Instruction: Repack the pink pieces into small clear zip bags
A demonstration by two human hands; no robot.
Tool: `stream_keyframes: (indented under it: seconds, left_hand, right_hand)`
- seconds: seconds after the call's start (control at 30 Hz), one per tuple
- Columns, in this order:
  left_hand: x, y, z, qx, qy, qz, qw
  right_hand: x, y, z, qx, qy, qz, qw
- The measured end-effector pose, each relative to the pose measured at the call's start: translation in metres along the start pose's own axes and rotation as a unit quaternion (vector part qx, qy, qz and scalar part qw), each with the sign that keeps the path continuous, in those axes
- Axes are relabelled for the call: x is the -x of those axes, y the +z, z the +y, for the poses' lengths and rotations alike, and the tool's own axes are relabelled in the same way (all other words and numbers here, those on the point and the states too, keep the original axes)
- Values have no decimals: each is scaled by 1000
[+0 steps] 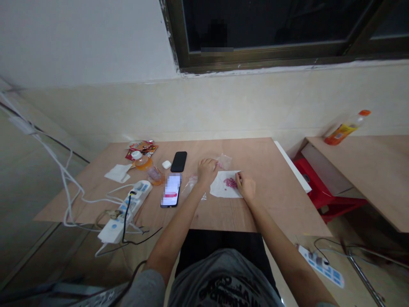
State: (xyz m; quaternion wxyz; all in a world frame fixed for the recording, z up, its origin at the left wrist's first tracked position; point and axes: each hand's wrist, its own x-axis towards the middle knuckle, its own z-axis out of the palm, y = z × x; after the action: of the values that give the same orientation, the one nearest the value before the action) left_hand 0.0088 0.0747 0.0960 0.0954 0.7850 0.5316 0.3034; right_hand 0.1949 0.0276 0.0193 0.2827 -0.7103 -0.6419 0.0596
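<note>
A small heap of dark pink bead-like pieces (230, 183) lies on a white sheet of paper (219, 189). My right hand (246, 185) rests at the sheet's right side, its fingers curled and pinched together beside the heap; anything between the fingertips is too small to make out. At the sheet's upper left corner is my left hand (207, 169), fingers bent and closed at the edge of a small clear plastic bag (226, 161) with some pink pieces in it. Another clear bag (191, 186) lies partly under my left forearm.
Left of my hands lie a lit phone (171, 190), a dark phone (179, 161), a white case (166, 164), an orange drink bottle (142, 162), snack wrappers (145, 148), tissue (118, 173) and a power strip (111, 228) with cables. Another bottle (343, 131) stands on the right-hand table.
</note>
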Motion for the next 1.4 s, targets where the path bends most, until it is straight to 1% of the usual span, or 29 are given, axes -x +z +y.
stream_keyframes:
  seconds: [0.07,0.1,0.13,0.17,0.23,0.27,0.33,0.43,0.57,0.63,0.73,0.87,0.97,1.03,1.1,1.2,1.3,1.4]
  left_hand:
    - [5,-13,14,117,-19,45,992]
    - [8,-20,21,179,-34,65,981]
    - [13,-26,28,235,-51,85,967]
    - [19,-33,34,283,-64,92,953]
    - [33,-44,44,351,-91,88,928]
    - [40,-48,46,370,-103,86,919]
    - [55,-54,49,395,-134,96,904]
    - [72,-55,44,423,-171,100,884]
    - [87,-51,31,443,-207,147,860]
    - [90,-50,26,441,-215,160,857]
    - [92,-54,25,431,-223,160,860]
    - [92,-57,31,445,-219,171,851]
    - [93,-53,33,476,-234,165,832]
    - [94,-49,32,484,-239,165,826]
    - [95,-45,29,477,-230,162,833]
    - [97,-43,27,439,-205,158,860]
    - [99,-45,28,364,-180,183,896]
    - [101,-48,31,308,-170,206,913]
  right_hand:
    - [-2,-3,-5,-127,50,32,990]
    - [-2,-5,-9,-210,74,33,974]
    - [-1,-6,-13,-299,96,24,949]
    - [2,-7,-18,-384,118,4,916]
    - [12,-9,-26,-509,145,-53,847]
    - [19,-9,-31,-543,144,-72,824]
    - [35,-9,-39,-576,122,-103,802]
    - [56,-10,-50,-587,116,-106,794]
    - [66,-16,-58,-589,105,-143,789]
    - [66,-19,-58,-584,90,-166,790]
    - [65,-20,-58,-575,73,-188,793]
    - [66,-20,-60,-578,83,-176,793]
    - [66,-21,-63,-589,108,-153,786]
    - [67,-22,-64,-593,115,-143,784]
    - [67,-22,-63,-591,109,-139,787]
    - [66,-21,-60,-579,97,-135,798]
    - [65,-20,-57,-568,87,-129,808]
    - [65,-19,-55,-560,79,-126,815]
